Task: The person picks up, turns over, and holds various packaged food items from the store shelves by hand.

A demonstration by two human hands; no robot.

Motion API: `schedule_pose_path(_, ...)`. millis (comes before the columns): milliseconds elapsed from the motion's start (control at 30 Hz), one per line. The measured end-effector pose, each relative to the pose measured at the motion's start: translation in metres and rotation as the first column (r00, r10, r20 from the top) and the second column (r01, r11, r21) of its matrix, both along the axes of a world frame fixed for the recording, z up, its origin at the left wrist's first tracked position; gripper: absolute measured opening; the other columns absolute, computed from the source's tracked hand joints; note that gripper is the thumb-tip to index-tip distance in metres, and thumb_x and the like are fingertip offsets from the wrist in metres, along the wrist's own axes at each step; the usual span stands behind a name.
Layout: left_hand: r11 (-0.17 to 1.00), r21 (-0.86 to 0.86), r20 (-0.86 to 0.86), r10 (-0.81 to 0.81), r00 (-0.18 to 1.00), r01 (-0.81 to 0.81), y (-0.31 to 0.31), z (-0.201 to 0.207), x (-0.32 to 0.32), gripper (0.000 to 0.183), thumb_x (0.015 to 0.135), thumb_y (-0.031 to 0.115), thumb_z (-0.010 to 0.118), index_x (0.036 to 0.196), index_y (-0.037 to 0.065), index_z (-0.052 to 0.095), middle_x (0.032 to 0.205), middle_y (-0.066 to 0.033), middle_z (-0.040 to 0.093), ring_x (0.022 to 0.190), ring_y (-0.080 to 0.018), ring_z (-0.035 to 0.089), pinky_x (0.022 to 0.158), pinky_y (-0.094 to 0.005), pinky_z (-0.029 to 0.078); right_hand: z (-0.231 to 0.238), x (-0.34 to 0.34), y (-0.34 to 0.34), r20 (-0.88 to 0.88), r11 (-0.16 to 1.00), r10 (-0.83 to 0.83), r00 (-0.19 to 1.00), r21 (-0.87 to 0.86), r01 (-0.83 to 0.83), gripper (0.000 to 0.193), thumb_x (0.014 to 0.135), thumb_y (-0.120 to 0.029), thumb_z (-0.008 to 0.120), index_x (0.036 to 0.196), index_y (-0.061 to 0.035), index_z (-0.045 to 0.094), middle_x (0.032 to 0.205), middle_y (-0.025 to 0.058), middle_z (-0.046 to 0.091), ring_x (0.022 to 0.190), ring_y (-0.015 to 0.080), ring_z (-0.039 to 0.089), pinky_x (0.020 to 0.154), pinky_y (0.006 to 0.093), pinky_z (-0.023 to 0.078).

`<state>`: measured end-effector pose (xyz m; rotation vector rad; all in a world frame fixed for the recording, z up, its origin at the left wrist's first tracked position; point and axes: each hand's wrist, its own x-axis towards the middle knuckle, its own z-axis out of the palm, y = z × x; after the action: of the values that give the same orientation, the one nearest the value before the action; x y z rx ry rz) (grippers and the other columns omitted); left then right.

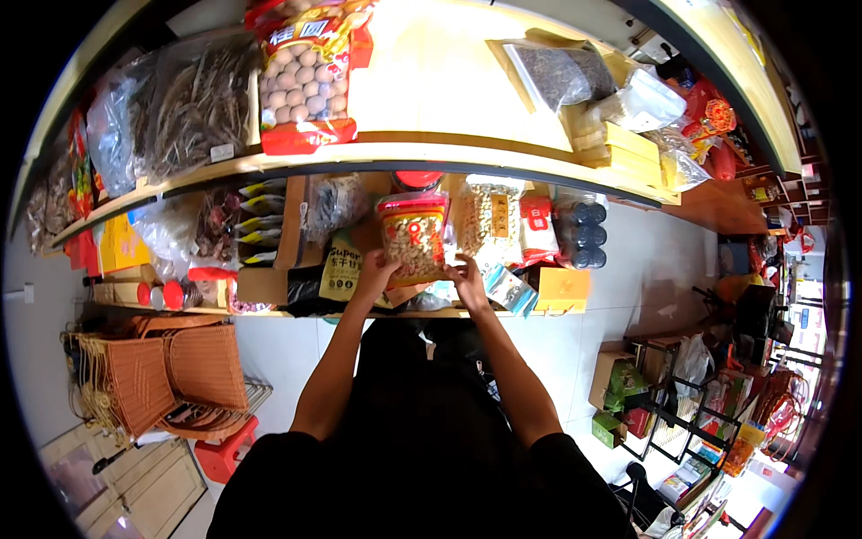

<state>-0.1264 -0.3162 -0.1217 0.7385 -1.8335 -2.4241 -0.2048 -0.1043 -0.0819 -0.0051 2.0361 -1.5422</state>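
Both my arms reach forward to the lower shelf. Between my hands is a clear bag of pale nuts or seeds (415,241) with a red top; their exact kind is too small to tell. My left hand (375,271) grips the bag's lower left edge, and my right hand (465,277) has its fingers closed at the lower right edge. Just right of it stands a bag of pale kernels (489,218) with a tan label. A dark green and yellow pouch (342,269) is beside my left hand. Behind the held bag shows a red-lidded jar (418,181).
On the upper shelf (431,99) lie a red bag of round brown fruits (307,85) and bags of dark dried goods (199,108). A white and red bag (539,229), dark-capped bottles (588,234) and an orange box (564,289) sit right. Wicker chairs (202,368) stand left.
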Motion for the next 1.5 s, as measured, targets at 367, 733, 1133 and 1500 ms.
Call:
schedule_pose_path(367,0.954,-0.277,0.334,-0.014,0.943,0.113,-0.007,0.070,0.059,0.028,0.088,0.018,0.058,0.109,-0.001,0.056,0.098,-0.0109,0.062,0.093,-0.0206,0.060,0.082,-0.0308,0.046,-0.041,0.033,0.091,0.379,0.990,-0.134,0.915,0.015,0.139,0.028,0.090,-0.021,0.055,0.113,-0.0052,0.056,0.078,0.0066,0.062,0.062,0.0156,0.058,0.055,0.0290,0.048)
schedule_pose_path(733,0.871,-0.479,-0.492,-0.373,0.787,0.114,0.025,0.345,-0.003,0.019,0.091,0.009,0.053,0.104,-0.003,0.059,0.099,-0.0100,0.060,0.087,-0.0152,0.059,0.080,-0.0273,0.047,-0.036,0.047,0.079,0.283,0.993,0.041,0.958,0.096,-0.071,0.024,0.088,-0.020,0.057,0.103,-0.0009,0.058,0.070,0.0071,0.059,0.055,0.0137,0.056,0.048,0.0271,0.044)
schedule_pose_path(1133,0.698,-0.616,-0.763,-0.644,-0.055,0.365,0.104,0.500,-0.029,0.017,0.086,0.011,0.056,0.097,-0.001,0.061,0.088,-0.0112,0.062,0.078,-0.0190,0.059,0.068,-0.0297,0.050,-0.055,0.053,0.117,0.358,0.986,0.074,0.931,0.113,-0.122,0.028,0.087,-0.021,0.057,0.110,-0.0041,0.058,0.076,0.0093,0.064,0.059,0.0150,0.060,0.051,0.0276,0.048)
schedule_pose_path(1500,0.661,-0.673,-0.705,-0.709,-0.018,0.333,0.192,0.510,-0.058,0.015,0.085,0.005,0.052,0.096,0.000,0.060,0.088,-0.0115,0.062,0.077,-0.0191,0.058,0.071,-0.0309,0.049,-0.060,0.013,0.169,0.428,0.998,0.018,0.903,0.051,-0.044,0.027,0.089,-0.020,0.055,0.113,-0.0065,0.058,0.075,0.0086,0.063,0.057,0.0161,0.059,0.050,0.0272,0.048)
